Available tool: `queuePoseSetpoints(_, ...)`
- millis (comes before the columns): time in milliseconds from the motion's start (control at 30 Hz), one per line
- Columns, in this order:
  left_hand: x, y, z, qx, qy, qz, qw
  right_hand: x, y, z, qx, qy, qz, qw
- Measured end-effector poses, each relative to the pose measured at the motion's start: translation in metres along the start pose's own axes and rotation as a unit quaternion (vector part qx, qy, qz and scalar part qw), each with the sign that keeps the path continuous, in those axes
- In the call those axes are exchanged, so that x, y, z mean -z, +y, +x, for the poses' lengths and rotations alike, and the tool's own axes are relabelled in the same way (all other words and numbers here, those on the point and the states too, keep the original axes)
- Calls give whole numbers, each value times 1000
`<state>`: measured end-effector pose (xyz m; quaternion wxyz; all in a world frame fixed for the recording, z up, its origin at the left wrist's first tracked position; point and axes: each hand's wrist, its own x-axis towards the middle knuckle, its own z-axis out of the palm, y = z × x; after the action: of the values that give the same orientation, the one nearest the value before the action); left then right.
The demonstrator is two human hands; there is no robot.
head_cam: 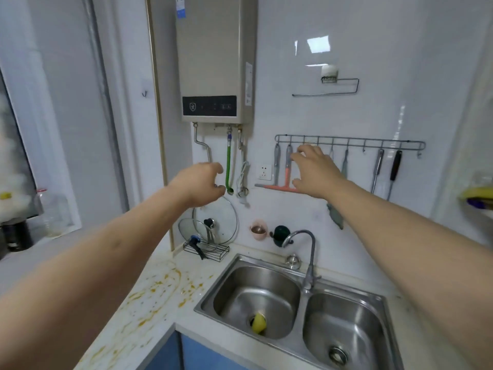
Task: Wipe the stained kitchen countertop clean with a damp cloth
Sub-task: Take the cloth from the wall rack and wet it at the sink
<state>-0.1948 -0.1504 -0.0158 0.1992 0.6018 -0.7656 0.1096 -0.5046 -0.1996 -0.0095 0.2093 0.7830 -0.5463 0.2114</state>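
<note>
The white countertop (149, 265) left of the sink carries orange-yellow stains (157, 292) spread over its front part. A grey-green cloth (336, 217) hangs from the wall rail, partly hidden behind my right forearm. My right hand (314, 172) is raised in front of the hook rail (349, 142), fingers spread and relaxed, holding nothing. My left hand (201, 184) is stretched forward in the air near the green hose, fingers loosely curled, empty.
A double steel sink (301, 311) with a tap (306, 252) holds a yellow object (258, 323) in its left basin. A pink squeegee (280, 186), utensils, pot lids in a rack (210, 231) and a water heater (216, 60) line the wall.
</note>
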Motion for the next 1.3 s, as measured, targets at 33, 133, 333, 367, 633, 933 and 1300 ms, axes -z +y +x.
queuePoseSetpoints(33, -6, 8, 9, -5, -7, 3, 1000, -5, 13, 1, -10, -7, -3, 1000)
queuePoseSetpoints(133, -26, 36, 41, -21, -15, 9, 1000, -23, 53, 6, -22, -18, -23, 999)
queuePoseSetpoints(333, -74, 101, 128, -46, -6, 1, 999, -71, 139, 35, -33, -43, -15, 998)
queuePoseSetpoints(367, -82, 113, 143, -48, -7, 1, 999, -80, 155, 41, -41, -43, -6, 998)
queuePoseSetpoints(633, -141, 180, 238, -53, -19, -11, 998, -135, 272, 78, -164, -51, 116, 978)
queuePoseSetpoints(933, -183, 208, 298, -4, -10, -199, 980, -175, 322, 118, -195, -55, 144, 969)
queuePoseSetpoints(1300, -204, 223, 313, -18, -36, -205, 978, -208, 332, 154, -280, -7, 263, 923)
